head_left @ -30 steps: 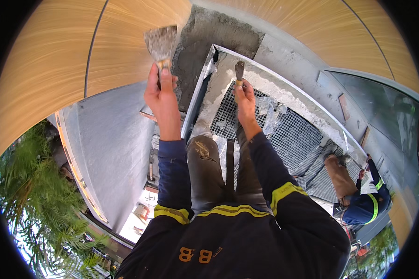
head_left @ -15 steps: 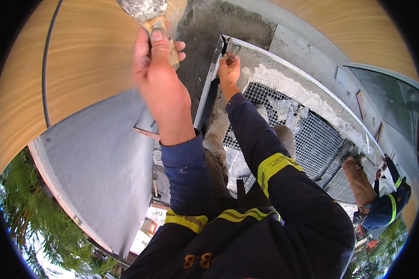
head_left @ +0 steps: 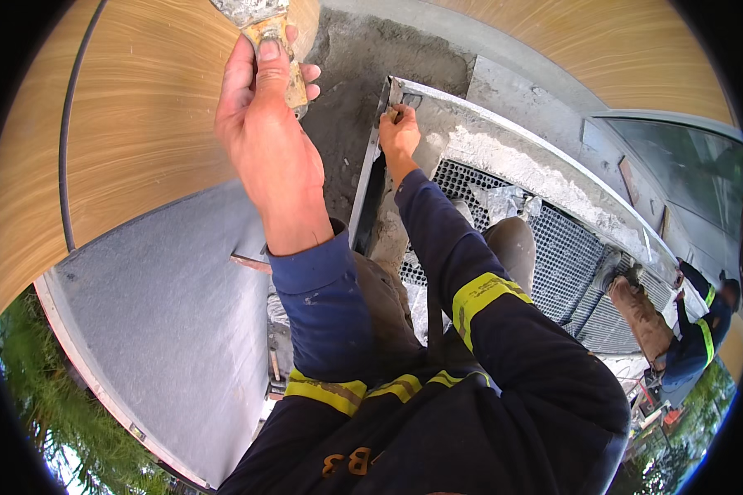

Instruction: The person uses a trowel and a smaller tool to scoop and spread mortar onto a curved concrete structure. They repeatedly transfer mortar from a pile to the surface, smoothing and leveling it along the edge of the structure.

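Note:
Raised at the upper left, my left hand (head_left: 274,153) grips a putty knife (head_left: 269,29) by its worn yellow handle. The broad blade is crusted with grey mortar and points away from me, partly cut off by the picture's top. My right hand (head_left: 399,134) is lower and closer to the middle, at the far corner of a metal-edged frame (head_left: 370,177). Its fingers are closed at the inner side of the corner, and what they pinch is too small to make out. Rough mortar-smeared concrete (head_left: 504,153) lies beside that hand.
Black studded drainage mat (head_left: 565,247) with plastic scraps covers the floor around my legs. A large grey panel (head_left: 165,313) stands at left, beneath wood-grain cladding (head_left: 149,107). At far right a co-worker (head_left: 698,346) in dark workwear bends by the frame. A window (head_left: 685,165) is behind.
My left hand and the putty knife have shifted slightly left and up in view. The right hand stays at the frame's corner. The co-worker has straightened a little.

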